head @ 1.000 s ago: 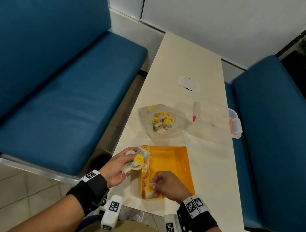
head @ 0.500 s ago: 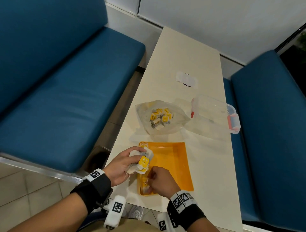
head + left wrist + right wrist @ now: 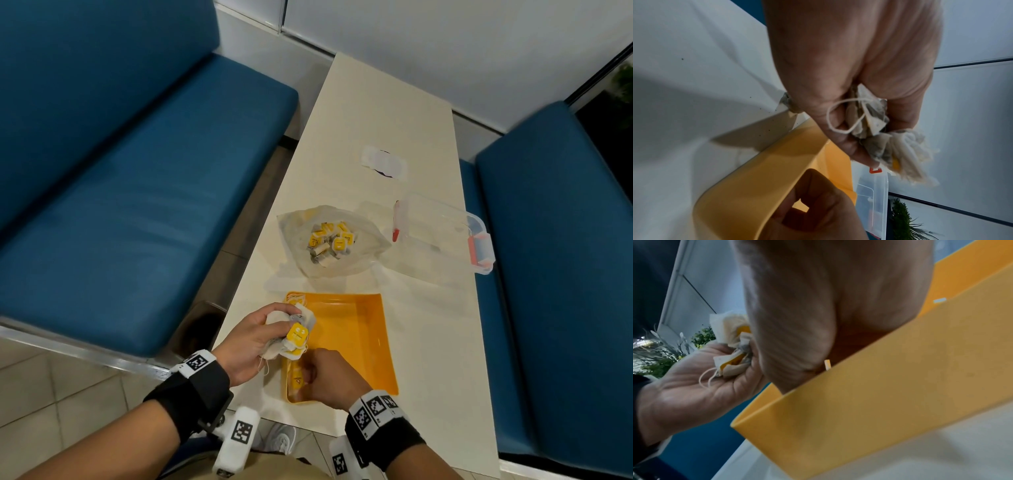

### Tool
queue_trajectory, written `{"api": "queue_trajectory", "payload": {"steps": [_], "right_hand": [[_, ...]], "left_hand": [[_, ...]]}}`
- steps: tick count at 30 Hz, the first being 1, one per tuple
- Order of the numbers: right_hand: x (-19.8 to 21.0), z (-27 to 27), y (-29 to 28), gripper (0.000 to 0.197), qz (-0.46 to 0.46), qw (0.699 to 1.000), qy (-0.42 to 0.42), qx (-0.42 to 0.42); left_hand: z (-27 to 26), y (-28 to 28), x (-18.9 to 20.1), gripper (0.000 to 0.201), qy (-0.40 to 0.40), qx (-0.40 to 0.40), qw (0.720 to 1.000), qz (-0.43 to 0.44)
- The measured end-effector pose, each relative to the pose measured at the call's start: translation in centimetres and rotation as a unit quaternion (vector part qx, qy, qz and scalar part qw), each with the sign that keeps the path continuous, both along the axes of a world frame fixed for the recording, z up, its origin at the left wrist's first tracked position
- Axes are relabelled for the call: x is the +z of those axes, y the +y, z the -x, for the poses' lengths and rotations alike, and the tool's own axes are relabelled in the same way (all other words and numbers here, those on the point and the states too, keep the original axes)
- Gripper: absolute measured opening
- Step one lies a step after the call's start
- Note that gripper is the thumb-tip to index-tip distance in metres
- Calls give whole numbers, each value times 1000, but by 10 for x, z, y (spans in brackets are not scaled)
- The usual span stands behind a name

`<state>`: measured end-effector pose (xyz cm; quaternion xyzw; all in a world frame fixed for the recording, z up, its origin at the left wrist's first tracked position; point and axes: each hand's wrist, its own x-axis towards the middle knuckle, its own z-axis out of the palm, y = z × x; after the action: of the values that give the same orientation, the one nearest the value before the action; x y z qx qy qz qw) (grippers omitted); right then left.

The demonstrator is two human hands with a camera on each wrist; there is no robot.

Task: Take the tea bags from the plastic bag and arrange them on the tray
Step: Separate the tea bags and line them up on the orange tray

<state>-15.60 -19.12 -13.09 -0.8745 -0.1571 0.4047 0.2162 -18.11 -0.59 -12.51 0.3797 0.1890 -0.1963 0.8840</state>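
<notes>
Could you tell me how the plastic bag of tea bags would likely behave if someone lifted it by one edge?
The plastic bag looks thin and crumpled, so it would probably sag limply. Its tea bags lie loose in a heap, so they would likely slide together. It seems light.

A long cream table (image 3: 383,113) stands between two blue benches (image 3: 130,192), white wall panels (image 3: 445,44) behind, beige floor tiles (image 3: 41,394) below.

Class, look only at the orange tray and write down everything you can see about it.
The orange tray is a shallow rectangular bin of smooth, glossy plastic with low upright walls. It sits flat on the pale table, near its front edge, just before the plastic bag. A few tea bags lie along its left wall; most of the floor is bare. The right hand reaches inside at the near left corner.
</notes>
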Motion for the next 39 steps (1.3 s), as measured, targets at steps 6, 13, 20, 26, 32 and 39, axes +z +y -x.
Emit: {"api": "queue_trajectory", "payload": {"steps": [6, 13, 20, 26, 32, 39], "right_hand": [[-2, 1, 2, 41, 1, 1000, -9, 0], [-4, 3, 7, 36, 8, 999, -38, -3], [-14, 5, 11, 13, -7, 998, -58, -36], [-8, 3, 12, 8, 7, 998, -54, -24], [25, -15, -5, 13, 22, 995, -74, -59], [73, -19, 0, 15, -187, 961, -149, -138]], "left_hand": [[1, -1, 0, 28, 1, 3, 1000, -2], [2, -2, 2, 30, 1, 2, 1000, -8], [1, -1, 1, 32, 3, -7, 1000, -10], [-1, 0, 0, 25, 2, -13, 1000, -9], [-3, 3, -2, 25, 3, -15, 1000, 4], [-8, 6, -2, 27, -1, -4, 1000, 21]]}}
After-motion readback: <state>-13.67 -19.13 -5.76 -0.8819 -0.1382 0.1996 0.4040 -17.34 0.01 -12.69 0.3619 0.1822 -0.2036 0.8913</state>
